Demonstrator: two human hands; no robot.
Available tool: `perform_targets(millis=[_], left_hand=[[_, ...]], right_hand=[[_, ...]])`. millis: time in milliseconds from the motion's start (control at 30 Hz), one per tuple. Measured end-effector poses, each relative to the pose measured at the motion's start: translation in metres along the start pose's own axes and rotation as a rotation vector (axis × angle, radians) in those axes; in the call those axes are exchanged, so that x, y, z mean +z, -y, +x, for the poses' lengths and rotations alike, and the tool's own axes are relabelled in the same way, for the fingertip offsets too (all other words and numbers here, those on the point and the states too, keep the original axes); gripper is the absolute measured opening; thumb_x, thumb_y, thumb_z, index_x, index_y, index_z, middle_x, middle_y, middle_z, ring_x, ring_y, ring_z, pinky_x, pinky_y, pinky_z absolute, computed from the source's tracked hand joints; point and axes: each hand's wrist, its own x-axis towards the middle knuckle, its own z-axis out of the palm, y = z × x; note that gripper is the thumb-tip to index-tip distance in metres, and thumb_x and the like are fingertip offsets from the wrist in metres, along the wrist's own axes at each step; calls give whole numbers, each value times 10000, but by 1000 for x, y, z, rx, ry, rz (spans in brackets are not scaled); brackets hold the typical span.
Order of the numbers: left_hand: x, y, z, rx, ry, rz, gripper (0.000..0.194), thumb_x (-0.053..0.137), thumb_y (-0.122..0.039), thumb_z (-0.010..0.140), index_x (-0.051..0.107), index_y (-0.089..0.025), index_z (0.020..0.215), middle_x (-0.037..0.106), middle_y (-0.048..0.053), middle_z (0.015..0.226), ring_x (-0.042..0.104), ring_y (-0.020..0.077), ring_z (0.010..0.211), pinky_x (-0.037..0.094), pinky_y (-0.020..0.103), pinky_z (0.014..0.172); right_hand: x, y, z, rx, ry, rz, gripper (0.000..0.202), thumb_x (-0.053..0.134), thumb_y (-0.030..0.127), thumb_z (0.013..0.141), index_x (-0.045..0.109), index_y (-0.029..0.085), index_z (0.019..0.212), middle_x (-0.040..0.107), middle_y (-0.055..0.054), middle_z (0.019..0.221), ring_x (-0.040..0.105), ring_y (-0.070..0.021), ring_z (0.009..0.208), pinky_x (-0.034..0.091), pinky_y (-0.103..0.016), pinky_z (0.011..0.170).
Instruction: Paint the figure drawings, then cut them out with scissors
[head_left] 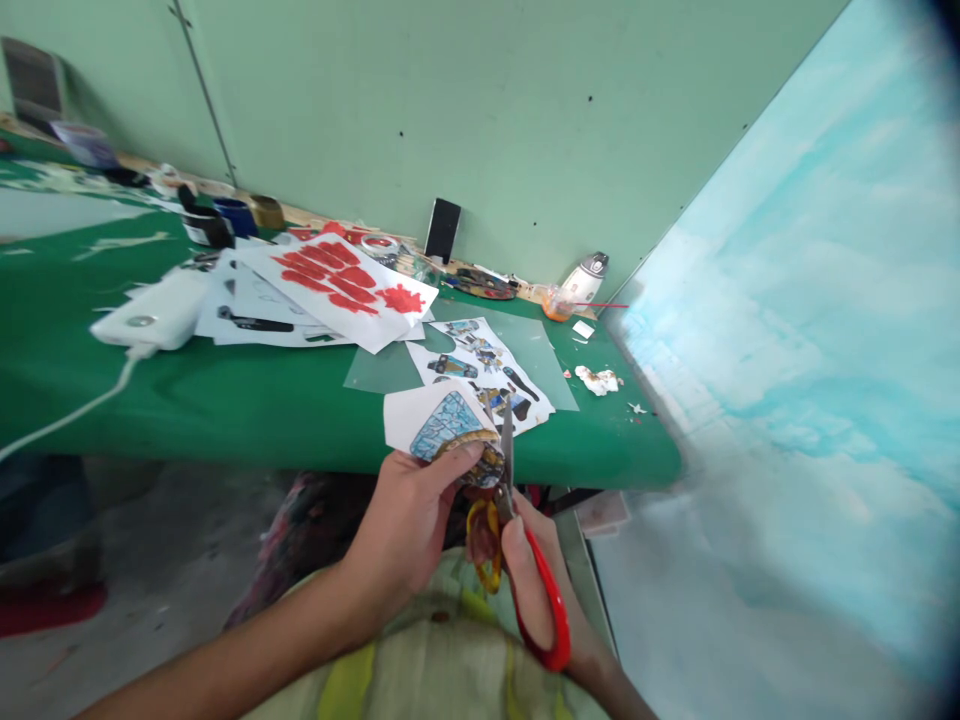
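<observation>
My left hand (409, 515) pinches a paper cutout (448, 422) with a blue cracked pattern and a brown, gold-edged part below it. White margin remains around its left and upper side. In my right hand (534, 570) is a pair of scissors (551, 610) with red handles, the thumb through one loop. Their blades point up along the right edge of the paper; whether they bite into it I cannot tell. Just beyond, on the green table (300, 410), lies a printed sheet (491, 370) with several small pictures and a cut-away curve at its left.
White sheets with red painted shapes (337, 275) overlap at centre left, near a white corded device (154, 310). Paint jars (210, 225), a leaning phone (443, 228) and a white bottle-like object (586, 278) stand along the green wall. Crumpled white scraps (598, 379) lie at right.
</observation>
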Motion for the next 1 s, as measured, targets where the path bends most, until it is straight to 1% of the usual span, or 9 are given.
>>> perform_targets(millis=[133,300,500,700,833,1000], left_hand=[[0,0,-1,-3,-5,12,72,796,-180,759,795,-167,831,782,68,1032,694,228,997,548,312,891],[0,-1,-1,-10,-13,23,98,805,-197,742,787,-146,823,785,88,998,697,255,1027,553,319,876],[2,-2,-1,-14,-21,-13,130,813,-185,735,779,-173,860,789,68,963,682,272,1111,529,374,987],[2,-2,-2,-13,-23,-17,131,808,-181,735,776,-175,862,790,67,941,683,277,1118,526,371,989],[3,-2,-1,-11,-16,-14,161,803,-185,738,774,-175,896,788,68,1004,687,271,1103,531,363,967],[3,0,-1,-2,10,-11,133,774,-185,778,775,-175,911,780,65,1061,691,247,1076,523,350,974]], right_hand=[[0,1,0,2,0,4,609,344,736,952,616,209,814,592,-40,677,559,-191,619,486,-291,584],[1,1,0,11,-1,8,597,342,722,962,594,212,778,573,-34,665,546,-185,608,486,-290,578],[4,-1,0,22,-10,20,612,321,746,953,571,217,769,542,-24,646,505,-171,569,461,-281,533],[4,-1,0,25,-18,29,621,324,749,951,585,213,778,538,-24,645,491,-167,568,459,-278,520],[5,-1,0,21,-19,37,630,324,744,955,600,204,783,551,-29,645,499,-168,569,477,-281,528],[6,-1,-1,20,-25,45,632,319,744,957,601,206,784,539,-27,649,495,-169,573,475,-284,534]])
